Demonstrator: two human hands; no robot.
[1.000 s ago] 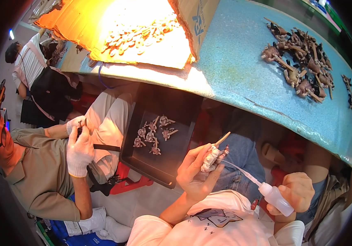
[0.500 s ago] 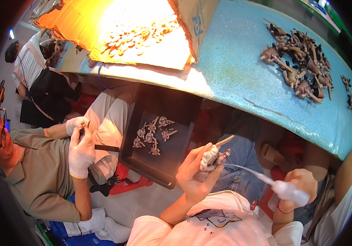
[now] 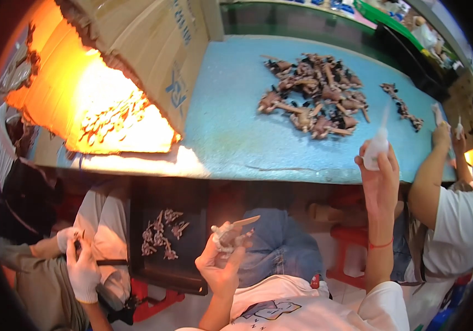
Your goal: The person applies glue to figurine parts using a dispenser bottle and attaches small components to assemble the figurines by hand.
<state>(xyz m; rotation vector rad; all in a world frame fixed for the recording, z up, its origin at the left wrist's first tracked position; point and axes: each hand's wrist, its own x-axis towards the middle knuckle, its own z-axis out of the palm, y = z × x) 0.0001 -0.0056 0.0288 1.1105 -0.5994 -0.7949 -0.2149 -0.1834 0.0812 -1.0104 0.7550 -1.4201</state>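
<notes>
Small grey figurine w/ stick (image 3: 232,236) in left hand; white squeeze bottle (image 3: 377,148) upright in right

free: near blue table (image 3: 236,127) | blocked: figurine pile (image 3: 316,96), cardboard box (image 3: 153,49)

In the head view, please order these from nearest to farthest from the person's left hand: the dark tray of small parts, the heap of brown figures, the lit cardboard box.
1. dark tray of small parts, left, below the table.
2. lit cardboard box, up left.
3. heap of brown figures, far right on the table.
</notes>
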